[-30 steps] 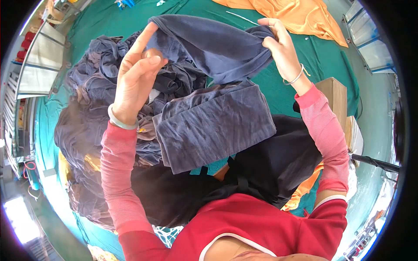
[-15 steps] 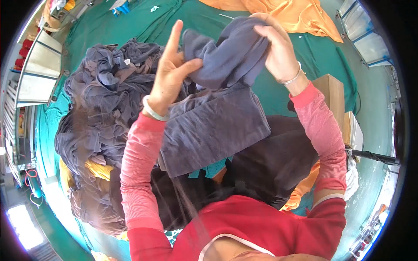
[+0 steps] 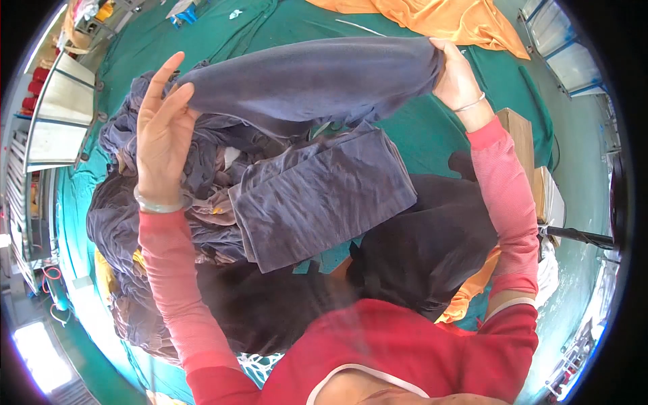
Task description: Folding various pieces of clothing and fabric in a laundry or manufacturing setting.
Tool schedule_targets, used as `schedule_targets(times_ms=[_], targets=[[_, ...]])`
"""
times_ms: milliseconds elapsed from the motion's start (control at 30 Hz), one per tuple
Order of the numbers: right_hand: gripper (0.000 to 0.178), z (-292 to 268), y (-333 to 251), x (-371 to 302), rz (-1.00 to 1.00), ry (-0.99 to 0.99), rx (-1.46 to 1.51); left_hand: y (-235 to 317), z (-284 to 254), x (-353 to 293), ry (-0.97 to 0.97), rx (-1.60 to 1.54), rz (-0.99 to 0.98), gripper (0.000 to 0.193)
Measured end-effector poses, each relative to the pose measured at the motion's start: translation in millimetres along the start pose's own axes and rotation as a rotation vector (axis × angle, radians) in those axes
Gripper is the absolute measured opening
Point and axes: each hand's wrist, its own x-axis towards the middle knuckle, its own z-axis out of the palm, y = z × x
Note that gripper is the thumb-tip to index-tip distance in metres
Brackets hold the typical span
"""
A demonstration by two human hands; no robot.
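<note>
A dark blue-grey cloth is stretched sideways in the air, its lower edge sagging a little. Its right end is bunched in my right hand, thumb against the fabric. At the other end, my left hand pinches the cloth near thumb and fingers, one finger pointing up; part of this grip is hidden. Below the stretched piece, a folded stack of similar cloth lies across my lap, slightly tilted. A large heap of crumpled dark cloth rises beside my left arm.
Green sheeting covers the floor, with orange fabric spread at the far side. Cardboard boxes stand to the right, near a black bar. A white-panelled rack stands on the left.
My hands have moved apart, my left one leftward and my right one slightly right. The cloth, bunched between them before, is now drawn out long.
</note>
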Motion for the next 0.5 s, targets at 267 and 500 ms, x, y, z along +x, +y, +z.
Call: schedule_targets(times_ms=[267, 500], targets=[[0.021, 12.7, -6.7, -11.2, -0.24, -0.059, -0.086, 4.2, -32.4, -3.2, 0.086, 0.431, 0.186, 0.047], [0.022, -5.8, -35.0, -32.7, -0.379, -0.416, -0.019, 49.0, -15.6, -52.6, 0.072, 0.696, 0.229, 0.042]])
